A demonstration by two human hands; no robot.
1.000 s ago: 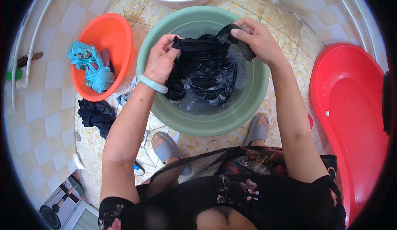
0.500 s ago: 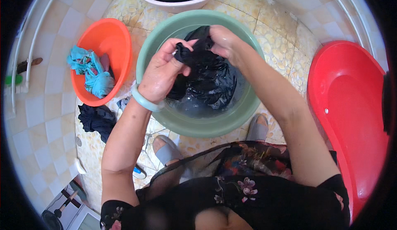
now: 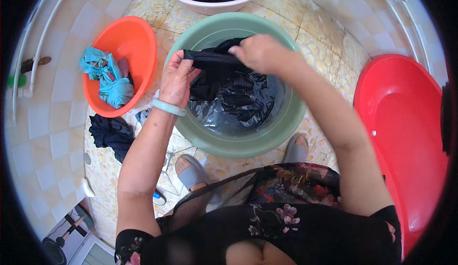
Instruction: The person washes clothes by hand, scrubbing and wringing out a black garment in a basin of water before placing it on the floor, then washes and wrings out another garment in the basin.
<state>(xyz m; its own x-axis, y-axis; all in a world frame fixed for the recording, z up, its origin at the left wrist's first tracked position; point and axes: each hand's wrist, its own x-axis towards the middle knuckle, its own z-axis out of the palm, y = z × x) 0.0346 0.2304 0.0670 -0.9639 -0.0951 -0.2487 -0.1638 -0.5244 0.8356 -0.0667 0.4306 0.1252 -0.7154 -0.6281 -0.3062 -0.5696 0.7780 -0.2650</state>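
A wet black garment [image 3: 234, 91] lies partly in the water of a large green basin [image 3: 229, 148], its upper edge drawn taut above the rest. At the left end of that edge, my left hand [image 3: 175, 81] pinches the cloth between thumb and fingers; a pale bangle [image 3: 168, 107] circles the wrist. My right hand [image 3: 260, 52] is closed on the other end near the basin's far right side, slightly blurred, with its fingertips partly hidden. Water with some suds shows around the lower folds.
An orange basin [image 3: 143, 55] with turquoise patterned cloth [image 3: 107, 76] stands at left, dark cloth [image 3: 112, 136] on the tiled floor below it. Beyond the green basin is a white tub [image 3: 210, 7] of black fabric. A red bathtub [image 3: 405, 136] lies along the right.
My hands have moved apart, the left one outward to the left, stretching the bunched garment edge into a straight band. The right hand's fingers have turned inward over the cloth.
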